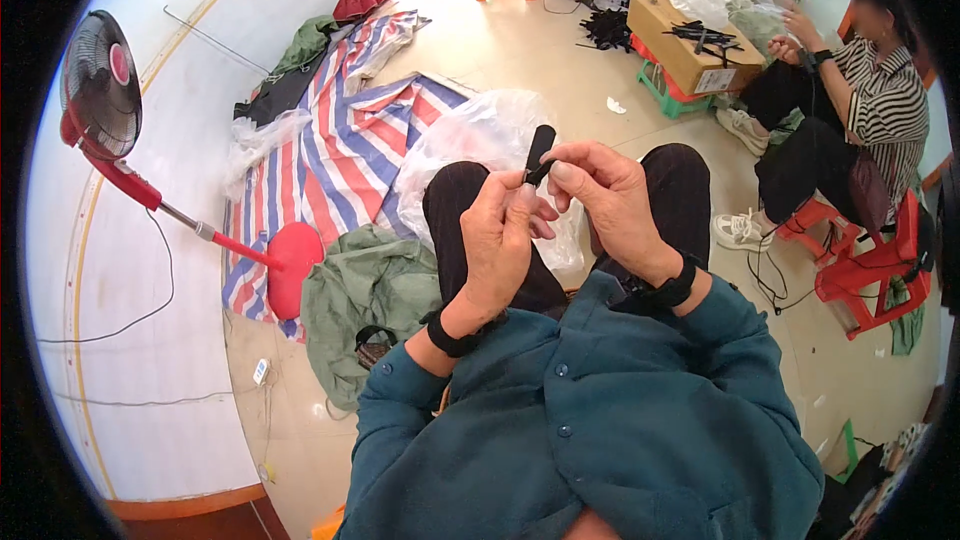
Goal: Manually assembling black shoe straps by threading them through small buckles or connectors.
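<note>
Above my knees, both hands meet at a short black strap [541, 147] with a rounded upper end. My left hand [497, 233] is closed round its lower part, and a small shiny piece shows where the thumb presses. From the other side, my right hand [606, 198] pinches the strap's dark folded end between thumb and fingertips. Part of the strap is hidden behind the fingers. A crumpled clear plastic sheet [425, 180] lies on the floor past my knees.
At left stands a red floor fan [125, 175], with a green cloth bag [370, 285] and striped tarpaulin [340, 155] nearby. A person [885, 90] sits at right beside a cardboard box [655, 25] topped with black strips. Red stools [868, 280] and loose cables stand there.
</note>
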Motion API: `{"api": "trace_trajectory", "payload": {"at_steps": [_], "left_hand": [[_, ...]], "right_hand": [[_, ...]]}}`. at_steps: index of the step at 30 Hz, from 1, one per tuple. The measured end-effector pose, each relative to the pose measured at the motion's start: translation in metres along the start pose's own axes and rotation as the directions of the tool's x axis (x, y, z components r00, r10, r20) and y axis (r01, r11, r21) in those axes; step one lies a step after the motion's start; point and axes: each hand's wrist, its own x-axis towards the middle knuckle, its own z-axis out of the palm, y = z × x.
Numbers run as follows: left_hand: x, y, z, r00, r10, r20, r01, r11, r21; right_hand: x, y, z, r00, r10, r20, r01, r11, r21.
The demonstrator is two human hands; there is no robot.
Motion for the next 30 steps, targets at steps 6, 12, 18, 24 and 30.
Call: {"api": "trace_trajectory", "payload": {"at_steps": [6, 12, 18, 24, 30], "left_hand": [[0.003, 0.001, 0.002, 0.994, 0.056, 0.094, -0.060, 0.998, 0.036], [0.007, 0.006, 0.005, 0.991, 0.080, 0.112, -0.083, 0.996, 0.017], [0.011, 0.015, 0.008, 0.992, 0.122, 0.021, -0.124, 0.985, 0.120], [0.014, 0.018, 0.014, 0.990, 0.137, -0.015, -0.134, 0.983, 0.129], [0.022, 0.021, 0.020, 0.977, 0.207, -0.047, -0.199, 0.971, 0.132]], "right_hand": [[0.009, 0.004, -0.006, 0.988, 0.148, -0.046, -0.135, 0.967, 0.216], [0.009, 0.000, -0.009, 0.976, 0.217, -0.021, -0.200, 0.929, 0.312], [0.006, -0.005, -0.003, 0.986, 0.164, 0.036, -0.165, 0.906, 0.389], [0.000, -0.008, 0.001, 0.993, 0.068, -0.097, -0.041, 0.966, 0.255], [-0.008, -0.008, 0.019, 0.940, -0.239, -0.242, 0.219, 0.970, -0.107]]}}
